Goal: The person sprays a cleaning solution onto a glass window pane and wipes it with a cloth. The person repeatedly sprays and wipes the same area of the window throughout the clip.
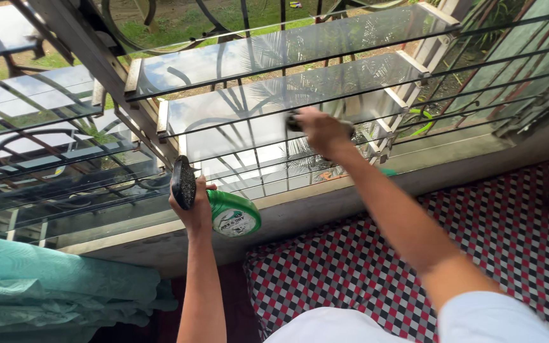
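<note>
My left hand (194, 206) holds a round green tin (234, 214) together with its dark lid (183, 183), raised in front of the window sill. My right hand (321, 130) reaches forward through the window bars and presses a dark pad (293, 121) against a glass louvre slat (274, 117). The pad is mostly hidden under my fingers. Other glass slats (287, 44) sit tilted above, with horizontal metal bars (465, 60) crossing in front of them.
A concrete sill (325, 203) runs below the window. A red, black and white checked mattress (478, 228) lies at the right. Folded teal cloth (52, 286) is piled at the lower left. Another louvre panel (27, 114) is at the left; grass outside.
</note>
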